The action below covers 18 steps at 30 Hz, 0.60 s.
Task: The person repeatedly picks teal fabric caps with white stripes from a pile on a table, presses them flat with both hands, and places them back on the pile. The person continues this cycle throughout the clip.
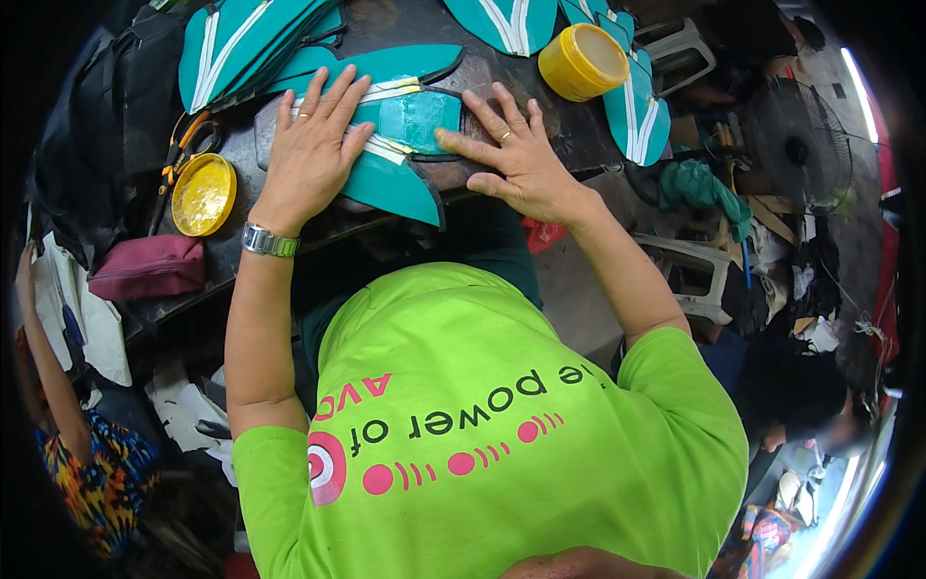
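Observation:
A teal panel (386, 188) with white strips and black edging lies flat near the table's front edge. A shiny, wet-looking patch shows in its middle section. My left hand (313, 150) rests on the panel's left side, fingers spread, wearing a ring and a wristwatch. From the right, my right hand (521, 159) reaches in with its fingers apart; its index fingertip touches the panel's right edge. Something yellowish coats that fingertip. Neither hand grips anything. Several similar teal panels (236, 48) are stacked beyond my left hand.
A yellow tub (584, 63) stands at the back right beside more teal panels (637, 116). Left of my left hand are a yellow lid (204, 195), orange-handled scissors (183, 145) and a maroon pouch (149, 267). A co-worker's arm (53, 347) shows far left; a fan (796, 145) stands right.

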### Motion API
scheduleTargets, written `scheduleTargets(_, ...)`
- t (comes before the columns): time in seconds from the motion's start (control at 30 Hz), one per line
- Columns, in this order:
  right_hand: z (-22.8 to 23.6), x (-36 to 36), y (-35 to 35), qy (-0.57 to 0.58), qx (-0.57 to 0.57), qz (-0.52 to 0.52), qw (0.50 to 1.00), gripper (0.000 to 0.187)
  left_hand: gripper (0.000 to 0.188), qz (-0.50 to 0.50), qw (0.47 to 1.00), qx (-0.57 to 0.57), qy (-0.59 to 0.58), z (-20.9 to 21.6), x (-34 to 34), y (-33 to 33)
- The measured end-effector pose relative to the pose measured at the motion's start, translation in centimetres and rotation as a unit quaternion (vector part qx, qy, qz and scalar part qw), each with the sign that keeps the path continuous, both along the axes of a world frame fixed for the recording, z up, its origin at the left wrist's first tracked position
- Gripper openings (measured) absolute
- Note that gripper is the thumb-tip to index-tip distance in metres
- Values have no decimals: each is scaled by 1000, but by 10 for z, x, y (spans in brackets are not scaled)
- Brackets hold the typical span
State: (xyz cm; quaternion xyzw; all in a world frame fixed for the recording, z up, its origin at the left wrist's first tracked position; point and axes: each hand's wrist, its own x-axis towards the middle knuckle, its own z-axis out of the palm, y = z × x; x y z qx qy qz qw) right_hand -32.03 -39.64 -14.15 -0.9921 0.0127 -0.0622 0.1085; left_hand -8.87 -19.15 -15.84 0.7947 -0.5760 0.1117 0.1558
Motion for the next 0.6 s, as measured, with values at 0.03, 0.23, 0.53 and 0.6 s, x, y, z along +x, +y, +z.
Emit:
scheduleTargets(0.03,1,-1,-1,3,-1,4,1000,52,54,0,1000,1,-2,0,1,0)
scheduleTargets(0.23,-2,25,-15,-29,-138,-51,989,59,55,-6,1000,7,-8,0,2,1)
scheduleTargets(0.53,4,10,6,21,-64,8,998,65,55,-1,1000,5,5,0,0,1)
scheduleTargets(0.6,8,8,7,35,-30,8,999,63,55,-4,1000,6,5,0,0,1)
